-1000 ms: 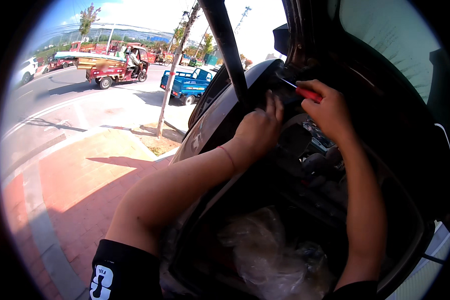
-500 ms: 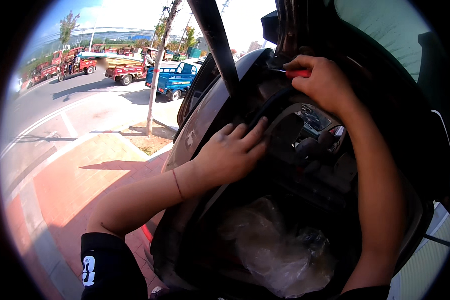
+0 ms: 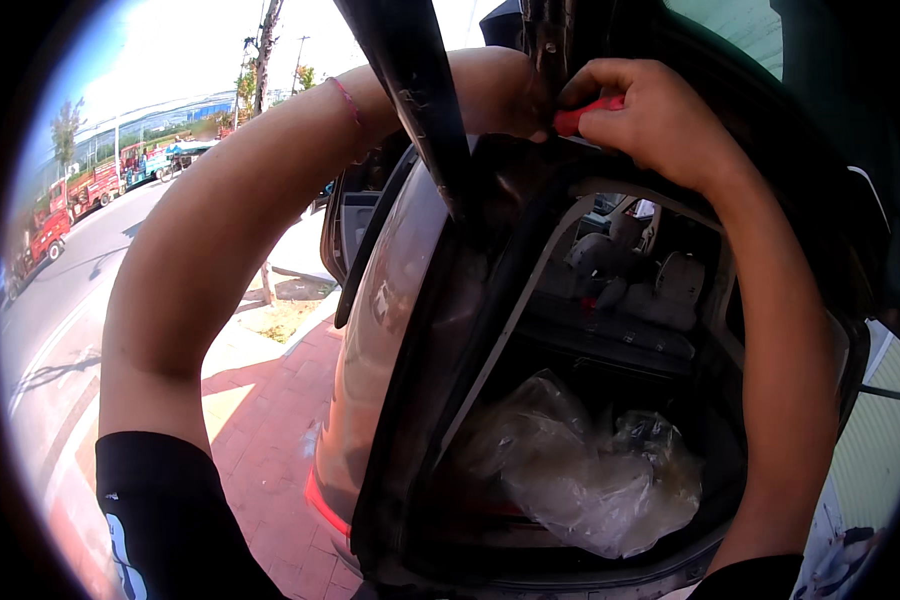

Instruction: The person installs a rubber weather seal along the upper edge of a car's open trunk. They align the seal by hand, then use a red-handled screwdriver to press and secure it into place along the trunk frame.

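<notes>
My right hand [image 3: 660, 115] is closed round the red handle of a screwdriver [image 3: 590, 114] at the upper corner of a vehicle's open rear hatch. The tool's shaft is hidden now. My left arm passes behind a dark strut [image 3: 420, 100], and my left hand [image 3: 505, 92] is at the same corner, close to the screwdriver's front end. Its fingers are mostly lost in shadow against the dark hatch hinge area [image 3: 548, 50]. Below both hands runs the black-edged frame of the rear opening [image 3: 500, 290].
Crumpled clear plastic sheeting [image 3: 590, 490] lies in the cargo space. Seats [image 3: 660, 290] show farther inside. To the left are the vehicle's side panel [image 3: 370, 380], red paving [image 3: 270, 450], a thin tree [image 3: 267, 50] and red cargo tricycles [image 3: 45, 235] along the road.
My left hand has left the edge of the opening and moved up behind the strut, beside the screwdriver. The view has shifted right. My right hand still grips the red handle.
</notes>
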`<action>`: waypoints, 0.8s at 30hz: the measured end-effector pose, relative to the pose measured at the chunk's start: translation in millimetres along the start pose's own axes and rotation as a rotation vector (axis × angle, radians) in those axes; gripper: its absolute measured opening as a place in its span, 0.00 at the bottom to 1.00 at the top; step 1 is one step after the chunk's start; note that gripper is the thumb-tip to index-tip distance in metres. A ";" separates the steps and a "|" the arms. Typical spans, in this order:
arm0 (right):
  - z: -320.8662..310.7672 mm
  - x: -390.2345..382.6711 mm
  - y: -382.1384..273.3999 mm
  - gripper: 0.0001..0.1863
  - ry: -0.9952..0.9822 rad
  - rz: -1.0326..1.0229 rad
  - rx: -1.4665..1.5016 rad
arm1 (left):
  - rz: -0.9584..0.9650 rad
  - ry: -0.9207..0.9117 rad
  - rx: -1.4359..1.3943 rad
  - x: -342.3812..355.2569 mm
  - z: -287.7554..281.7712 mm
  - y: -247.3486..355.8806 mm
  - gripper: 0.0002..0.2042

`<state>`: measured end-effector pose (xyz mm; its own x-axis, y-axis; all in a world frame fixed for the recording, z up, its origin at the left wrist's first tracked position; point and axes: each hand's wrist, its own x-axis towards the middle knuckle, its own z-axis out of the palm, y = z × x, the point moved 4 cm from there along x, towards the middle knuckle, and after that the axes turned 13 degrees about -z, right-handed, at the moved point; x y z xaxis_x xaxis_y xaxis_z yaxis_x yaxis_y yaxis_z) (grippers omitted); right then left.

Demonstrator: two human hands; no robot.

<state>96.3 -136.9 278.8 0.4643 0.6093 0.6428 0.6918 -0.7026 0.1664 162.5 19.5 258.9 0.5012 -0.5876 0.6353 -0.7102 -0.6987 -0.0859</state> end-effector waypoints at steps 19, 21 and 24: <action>50.9 25.6 78.9 0.15 1.075 -0.363 1.350 | 0.024 0.265 -0.388 61.2 39.1 -23.1 0.17; 51.0 26.2 75.9 0.15 1.036 -0.357 1.392 | 0.033 0.258 -0.401 60.5 38.8 -25.6 0.17; 48.2 23.9 69.9 0.15 0.984 -0.383 1.402 | 0.042 0.237 -0.386 58.7 36.8 -23.2 0.16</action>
<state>182.4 -153.8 269.7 0.0648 -0.1520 0.9863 0.8304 0.5563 0.0312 226.7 -13.9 270.0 0.3726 -0.4714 0.7993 -0.8825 -0.4464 0.1481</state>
